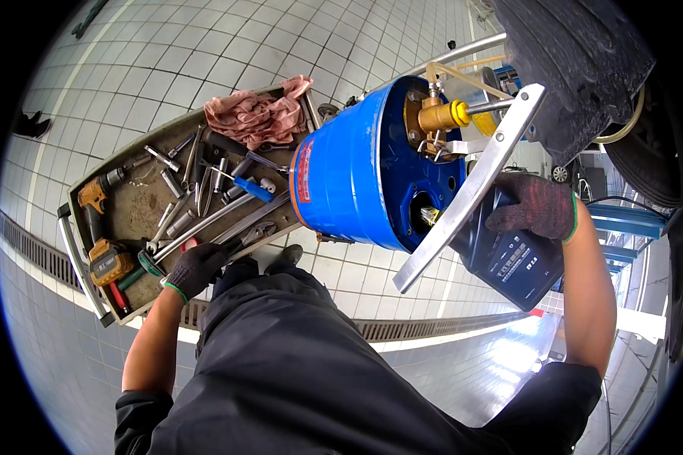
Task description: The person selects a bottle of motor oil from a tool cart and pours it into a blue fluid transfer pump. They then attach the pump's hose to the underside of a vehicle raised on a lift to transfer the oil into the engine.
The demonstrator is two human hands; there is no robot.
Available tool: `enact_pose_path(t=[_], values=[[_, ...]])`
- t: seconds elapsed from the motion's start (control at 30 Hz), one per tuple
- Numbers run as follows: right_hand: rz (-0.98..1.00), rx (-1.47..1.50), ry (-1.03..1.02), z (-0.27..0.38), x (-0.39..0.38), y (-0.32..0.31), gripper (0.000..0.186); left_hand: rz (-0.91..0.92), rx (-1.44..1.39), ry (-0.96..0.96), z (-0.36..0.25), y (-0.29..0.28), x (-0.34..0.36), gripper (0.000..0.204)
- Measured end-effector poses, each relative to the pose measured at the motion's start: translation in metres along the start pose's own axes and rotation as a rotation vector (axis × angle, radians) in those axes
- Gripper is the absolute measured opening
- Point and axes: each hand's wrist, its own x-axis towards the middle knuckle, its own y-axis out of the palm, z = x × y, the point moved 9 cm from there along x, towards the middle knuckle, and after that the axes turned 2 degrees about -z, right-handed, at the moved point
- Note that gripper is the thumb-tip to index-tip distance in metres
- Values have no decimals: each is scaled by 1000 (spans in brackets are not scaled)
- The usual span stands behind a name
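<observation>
My right hand (535, 206), in a dark knit glove, is closed on the upper part of a dark plastic oil jug (512, 262). The jug is tilted, with its neck end toward the round opening in the top of a blue drum (340, 171). Something pale yellow shows at that opening; the jug's mouth is hidden behind a flat metal bar (470, 193). My left hand (196, 268), also gloved, is curled over the near edge of a tool tray (140, 196), beside pliers (256, 232).
The tray holds a cordless drill (97, 220), wrenches, sockets and a blue-handled tool (254, 189). A pink rag (258, 115) hangs over its far edge. A brass pump fitting (440, 115) with hoses stands on the drum. A vehicle tire (645, 163) is at right; floor drain grates run behind.
</observation>
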Motion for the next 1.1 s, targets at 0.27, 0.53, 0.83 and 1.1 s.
enact_pose_path(t=[0.27,0.53,0.83,1.1], values=[[25,-24,38,8,4,-8,86,-15,-45,-10,-2,-2,-3,37],[60,-214,-54,16,9,-15,78,-3,10,16,2,-2,2,37],[73,-99,52,26,8,-20,73,-11,21,67,12,-2,8,38],[108,-189,8,23,22,-21,73,-36,-12,72,11,-3,4,38]])
